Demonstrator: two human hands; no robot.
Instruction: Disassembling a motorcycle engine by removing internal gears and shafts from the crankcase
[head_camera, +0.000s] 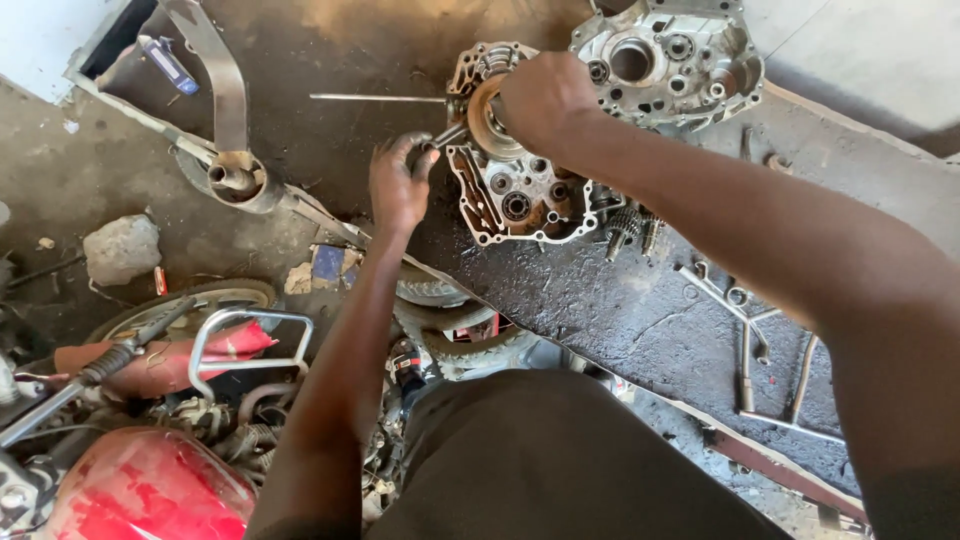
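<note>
While the round clutch part (492, 118) is gripped by the right hand (545, 98), a tool (440, 138) is clenched in the left hand (400, 180); crankcase half (515, 195) lies opened, gears (630, 228) already out, reassembly undone.

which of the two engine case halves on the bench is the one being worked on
The nearer engine case half: the right hand presses on its round part and the left hand holds a tool against it. The farther case half lies untouched behind.
</note>
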